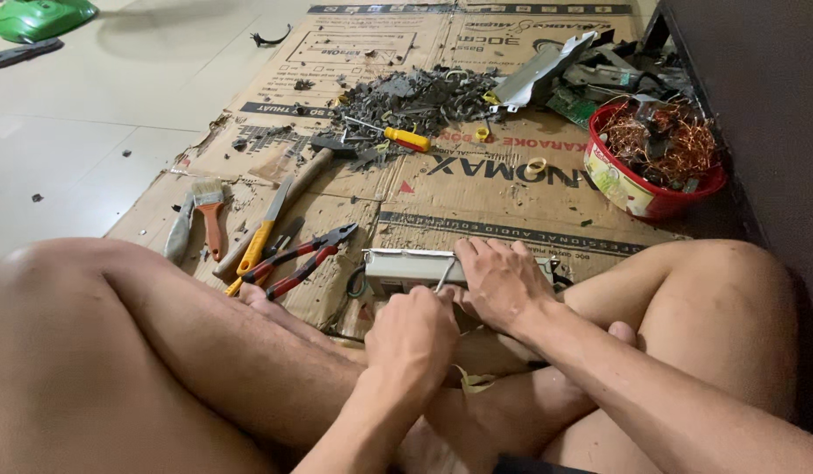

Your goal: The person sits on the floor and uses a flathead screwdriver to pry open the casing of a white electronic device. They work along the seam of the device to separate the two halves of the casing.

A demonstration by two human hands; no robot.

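You are sitting cross-legged on flattened cardboard [476, 189] spread over the floor, with a small pale metal box [406, 270] lying in front of your shins. Your right hand [501, 283] is pressing down on the box's right end, fingers spread over its top edge and gripping it. Your left hand [412, 332] is clenching its fingers around a thin metal tool [444, 275], whose shaft is leaning up against the near face of the box. Just left of the box, red-handled pliers [305, 254] are lying beside a yellow-handled knife [264, 230] and a paintbrush [211, 211]. Farther off, a hammer [314, 161] and a yellow-handled screwdriver [393, 134] are resting near a heap of grey scrap pieces [415, 96]. At the far right, a red bowl [634, 189] is holding tangled copper wire [665, 140].
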